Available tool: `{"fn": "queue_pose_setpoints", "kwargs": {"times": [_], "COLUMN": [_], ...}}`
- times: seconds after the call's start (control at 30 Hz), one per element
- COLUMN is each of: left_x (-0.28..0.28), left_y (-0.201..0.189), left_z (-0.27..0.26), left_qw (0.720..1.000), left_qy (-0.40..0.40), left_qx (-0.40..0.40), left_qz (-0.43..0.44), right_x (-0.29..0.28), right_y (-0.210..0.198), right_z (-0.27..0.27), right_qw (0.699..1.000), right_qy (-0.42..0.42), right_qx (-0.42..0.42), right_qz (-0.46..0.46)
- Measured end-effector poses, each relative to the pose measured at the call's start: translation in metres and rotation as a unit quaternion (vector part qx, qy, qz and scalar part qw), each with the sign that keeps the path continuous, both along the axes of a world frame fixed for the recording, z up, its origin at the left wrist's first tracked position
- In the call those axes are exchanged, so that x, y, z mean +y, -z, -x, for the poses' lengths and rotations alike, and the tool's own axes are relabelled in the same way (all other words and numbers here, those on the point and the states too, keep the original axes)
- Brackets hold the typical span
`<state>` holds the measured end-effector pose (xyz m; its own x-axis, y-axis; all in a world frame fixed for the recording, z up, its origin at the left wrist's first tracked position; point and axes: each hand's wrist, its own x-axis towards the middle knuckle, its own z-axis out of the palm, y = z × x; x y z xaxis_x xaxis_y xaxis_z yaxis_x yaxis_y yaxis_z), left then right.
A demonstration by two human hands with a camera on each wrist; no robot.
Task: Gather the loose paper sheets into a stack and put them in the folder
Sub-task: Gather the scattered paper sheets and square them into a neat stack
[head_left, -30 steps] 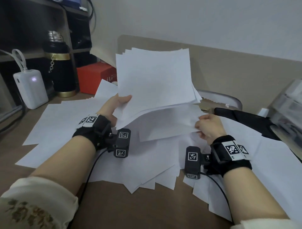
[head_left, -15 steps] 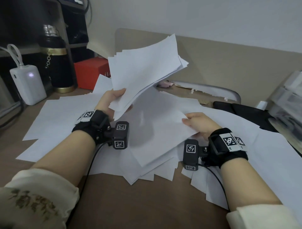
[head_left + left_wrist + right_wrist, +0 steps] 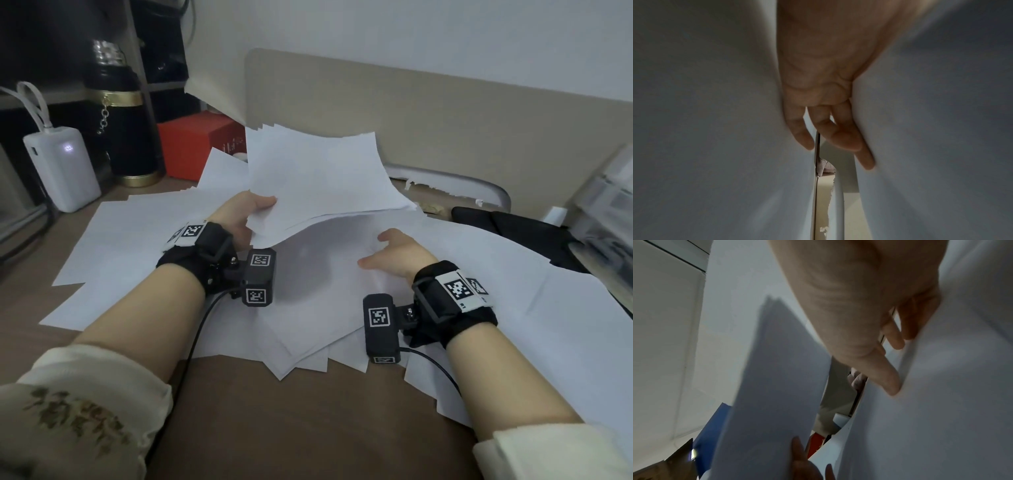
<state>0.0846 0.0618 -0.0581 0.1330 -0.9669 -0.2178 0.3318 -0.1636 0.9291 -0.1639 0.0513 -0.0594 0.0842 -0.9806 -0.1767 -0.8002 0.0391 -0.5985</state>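
My left hand (image 3: pixel 239 219) grips the gathered stack (image 3: pixel 318 181) by its near-left corner, thumb on top, and holds it raised and tilted above the desk (image 3: pixel 308 428). The left wrist view shows the fingers (image 3: pixel 840 136) lying fairly straight under the sheets, supporting them from below.

My right hand (image 3: pixel 394 255) holds nothing: its fingers are spread and relaxed, resting on or just over the loose sheets (image 3: pixel 342 308) directly below the stack. The next sheet lies immediately beneath and ahead of those fingertips, so the right hand is the nearer one for the pick. The top sheet's long axis appears to run diagonally, near-left to far-right, across the heap. I judge the coming move to be a pinch at that sheet's far edge, then a lift up and left to the stack.

The head view gives the overall layout but hides the undersides. The right wrist view shows the thumb (image 3: pixel 885 378) touching the paper surface and the stack's shaded underside close by. No folder can be positively identified; a dark object (image 3: pixel 513 226) lies at far right.
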Motion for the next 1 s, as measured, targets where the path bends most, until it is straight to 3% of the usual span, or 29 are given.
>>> {"fn": "queue_pose_setpoints", "kwargs": {"times": [0.27, 0.37, 0.47, 0.6, 0.77, 1.0], "left_x": [-0.002, -0.001, -0.001, 0.001, 0.005, 0.008], "left_y": [0.002, 0.001, 0.0, -0.004, -0.009, -0.007], "left_z": [-0.002, -0.002, -0.003, -0.003, 0.001, 0.008], "left_qw": [1.0, 0.999, 0.995, 0.993, 0.994, 0.99], "left_qy": [0.01, 0.009, 0.002, -0.005, 0.041, 0.074], "left_qx": [0.01, 0.037, 0.059, 0.042, -0.007, -0.075], "left_qz": [0.007, 0.039, 0.078, 0.109, 0.096, 0.09], "right_x": [0.002, 0.0, -0.001, -0.005, -0.009, -0.013], "right_y": [-0.003, -0.004, -0.002, -0.005, -0.001, 0.001], "right_z": [-0.001, -0.001, 0.002, 0.004, 0.011, 0.011], "right_qw": [0.999, 0.997, 0.969, 0.913, 0.858, 0.846], "right_qy": [0.015, 0.02, 0.055, 0.115, 0.165, 0.132], "right_qx": [-0.044, -0.076, -0.233, -0.362, -0.397, -0.453], "right_qz": [-0.024, 0.01, 0.057, 0.149, 0.282, 0.247]}}
